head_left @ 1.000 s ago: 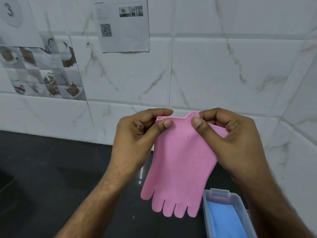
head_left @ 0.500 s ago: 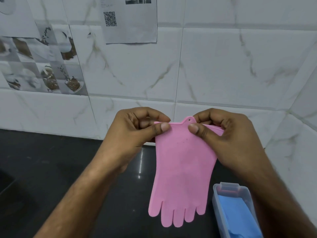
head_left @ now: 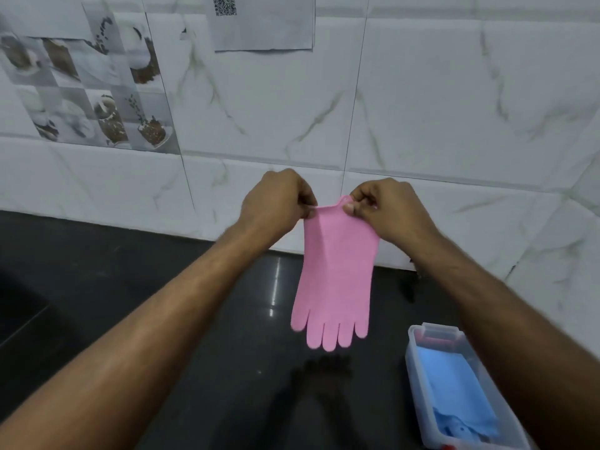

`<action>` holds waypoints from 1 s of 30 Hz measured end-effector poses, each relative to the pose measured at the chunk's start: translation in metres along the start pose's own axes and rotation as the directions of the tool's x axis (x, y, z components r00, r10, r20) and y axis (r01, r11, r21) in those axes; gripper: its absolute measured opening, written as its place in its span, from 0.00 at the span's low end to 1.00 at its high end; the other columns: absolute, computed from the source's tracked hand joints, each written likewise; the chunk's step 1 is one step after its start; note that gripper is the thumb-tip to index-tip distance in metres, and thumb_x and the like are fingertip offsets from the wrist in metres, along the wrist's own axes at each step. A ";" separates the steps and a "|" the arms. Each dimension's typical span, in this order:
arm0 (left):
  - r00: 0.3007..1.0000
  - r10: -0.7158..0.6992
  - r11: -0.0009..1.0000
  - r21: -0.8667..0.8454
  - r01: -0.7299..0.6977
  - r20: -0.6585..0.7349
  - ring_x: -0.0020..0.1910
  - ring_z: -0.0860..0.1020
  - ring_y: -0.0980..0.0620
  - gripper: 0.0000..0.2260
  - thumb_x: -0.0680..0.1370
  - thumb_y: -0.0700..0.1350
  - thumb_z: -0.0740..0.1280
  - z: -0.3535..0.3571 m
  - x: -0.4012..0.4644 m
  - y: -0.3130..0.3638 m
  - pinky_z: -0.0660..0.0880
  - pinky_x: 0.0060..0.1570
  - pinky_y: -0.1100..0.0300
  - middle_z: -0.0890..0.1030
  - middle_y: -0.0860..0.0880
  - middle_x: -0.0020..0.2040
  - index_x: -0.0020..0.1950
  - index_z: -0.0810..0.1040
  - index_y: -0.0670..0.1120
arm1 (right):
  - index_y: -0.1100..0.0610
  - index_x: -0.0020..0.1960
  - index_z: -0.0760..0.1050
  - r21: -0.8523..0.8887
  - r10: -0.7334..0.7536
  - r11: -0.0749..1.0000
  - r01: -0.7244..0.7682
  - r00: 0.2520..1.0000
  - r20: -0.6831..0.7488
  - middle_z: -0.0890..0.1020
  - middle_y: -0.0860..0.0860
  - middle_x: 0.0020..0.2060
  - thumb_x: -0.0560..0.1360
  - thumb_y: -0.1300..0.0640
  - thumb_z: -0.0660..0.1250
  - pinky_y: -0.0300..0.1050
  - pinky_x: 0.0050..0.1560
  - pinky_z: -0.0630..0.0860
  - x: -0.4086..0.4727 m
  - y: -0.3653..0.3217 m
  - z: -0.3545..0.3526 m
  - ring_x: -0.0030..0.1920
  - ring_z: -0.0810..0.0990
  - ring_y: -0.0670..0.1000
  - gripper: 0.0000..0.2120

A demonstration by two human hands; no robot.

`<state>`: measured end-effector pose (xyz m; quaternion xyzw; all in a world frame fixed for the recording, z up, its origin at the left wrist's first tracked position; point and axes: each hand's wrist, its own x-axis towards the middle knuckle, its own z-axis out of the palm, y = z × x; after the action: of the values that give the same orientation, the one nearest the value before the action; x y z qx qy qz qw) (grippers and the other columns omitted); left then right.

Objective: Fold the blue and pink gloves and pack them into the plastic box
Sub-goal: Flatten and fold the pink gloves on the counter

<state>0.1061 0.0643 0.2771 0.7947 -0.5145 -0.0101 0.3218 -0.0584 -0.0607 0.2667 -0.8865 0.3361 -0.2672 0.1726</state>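
A pink glove (head_left: 336, 274) hangs in the air, cuff up and fingers pointing down, above the black counter. My left hand (head_left: 276, 201) pinches the left corner of its cuff. My right hand (head_left: 386, 209) pinches the right corner, beside a small hanging tab. The clear plastic box (head_left: 418, 368) sits open on the counter at the lower right, under my right forearm. A folded blue glove (head_left: 454, 388) lies inside it.
The black counter (head_left: 211, 336) is glossy and runs back to a white marble-tiled wall (head_left: 454, 108). The wall turns a corner at the right, close to the box. A paper sheet with a QR code (head_left: 263, 24) hangs on the wall.
Both hands have stretched out farther from me, carrying the pink glove toward the wall. The view has tilted down, showing more of the counter and the box.
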 end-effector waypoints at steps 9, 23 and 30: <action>0.991 0.017 0.998 -0.064 -0.026 -0.132 0.52 0.83 0.53 0.03 0.76 0.43 0.78 0.027 -0.013 -0.008 0.79 0.53 0.54 0.88 0.53 0.49 0.47 0.89 0.50 | 0.46 0.48 0.84 0.176 0.000 0.984 0.040 0.975 -0.224 0.85 0.41 0.39 0.77 0.47 0.72 0.43 0.44 0.78 -0.021 0.014 0.018 0.43 0.83 0.42 0.04; 0.812 -0.024 1.000 -0.001 0.030 0.583 0.52 0.81 0.53 0.03 0.77 0.41 0.73 0.181 -0.223 -0.124 0.75 0.54 0.59 0.84 0.52 0.50 0.48 0.85 0.47 | 0.48 0.54 0.80 -0.045 0.163 0.986 -0.162 0.855 0.492 0.86 0.45 0.46 0.79 0.45 0.66 0.44 0.46 0.75 -0.241 0.088 0.182 0.47 0.83 0.48 0.09; 0.921 0.107 0.990 -0.125 -0.064 0.374 0.65 0.78 0.52 0.02 0.79 0.40 0.71 0.194 -0.285 -0.124 0.75 0.61 0.55 0.81 0.51 0.59 0.49 0.79 0.46 | 0.48 0.54 0.80 0.025 0.014 0.999 -0.031 0.857 0.514 0.84 0.42 0.49 0.81 0.46 0.64 0.44 0.51 0.76 -0.270 0.088 0.171 0.49 0.80 0.45 0.09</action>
<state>0.0054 0.2346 -0.0308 0.7352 -0.6002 -0.1783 0.2596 -0.1726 0.0837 -0.0089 -0.9187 0.2839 -0.0244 0.2733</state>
